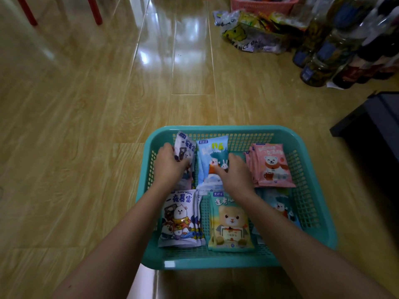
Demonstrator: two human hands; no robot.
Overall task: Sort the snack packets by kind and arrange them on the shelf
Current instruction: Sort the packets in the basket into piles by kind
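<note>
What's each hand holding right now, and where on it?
Left hand grips the white packet at its left edge. Right hand rests on the blue packet; grip unclear.

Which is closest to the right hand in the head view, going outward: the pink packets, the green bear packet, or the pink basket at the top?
From the right hand:
1. Pink packets, just to its right in the teal basket.
2. Green bear packet, in the near row below the hand.
3. Pink basket, far off on the floor at the top edge.
</note>
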